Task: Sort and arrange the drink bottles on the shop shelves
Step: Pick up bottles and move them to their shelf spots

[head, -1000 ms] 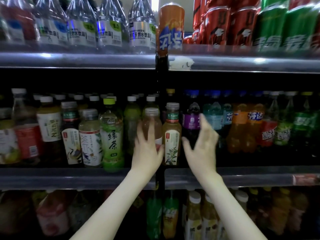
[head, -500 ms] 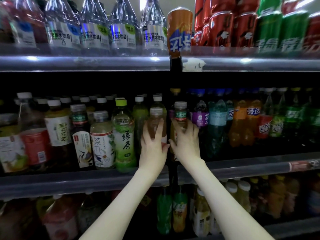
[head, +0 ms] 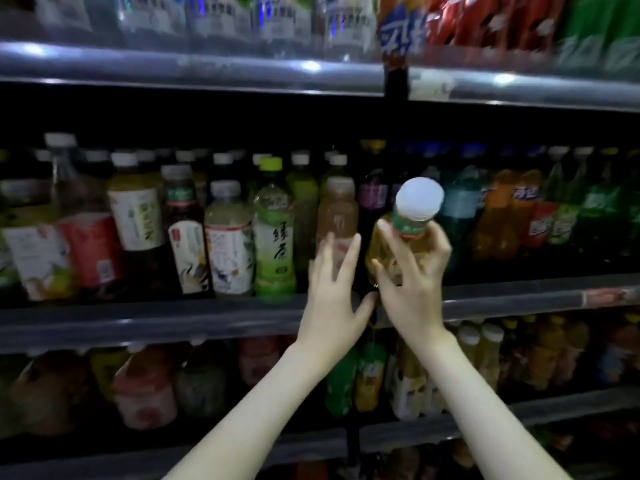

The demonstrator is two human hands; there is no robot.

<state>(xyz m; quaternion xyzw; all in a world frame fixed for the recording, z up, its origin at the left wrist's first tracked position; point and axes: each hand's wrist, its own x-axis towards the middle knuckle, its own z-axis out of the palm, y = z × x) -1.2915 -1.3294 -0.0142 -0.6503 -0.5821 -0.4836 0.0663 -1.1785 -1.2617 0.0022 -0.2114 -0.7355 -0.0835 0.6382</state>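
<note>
My right hand (head: 414, 282) grips an amber tea bottle (head: 412, 223) with a white cap and green neck band, tilted toward me and pulled clear of the middle shelf (head: 207, 320). My left hand (head: 334, 289) is spread flat against the lower part of a pale brown bottle (head: 337, 216) that stands upright at the shelf's front. A green tea bottle (head: 275, 233) with a lime cap stands just left of it. The lower body of the held bottle is hidden behind my right hand.
A dark upright post (head: 396, 88) splits the shelves. Soda bottles (head: 512, 209) fill the middle shelf to the right, tea bottles (head: 138, 220) to the left. Water bottles and cans (head: 401, 32) sit on the top shelf; more drinks (head: 145, 393) crowd the lower shelf.
My right hand closed on the amber tea bottle and drew it out of the row toward me, tipping it. My left hand stayed on the pale brown bottle. The view moved closer.
</note>
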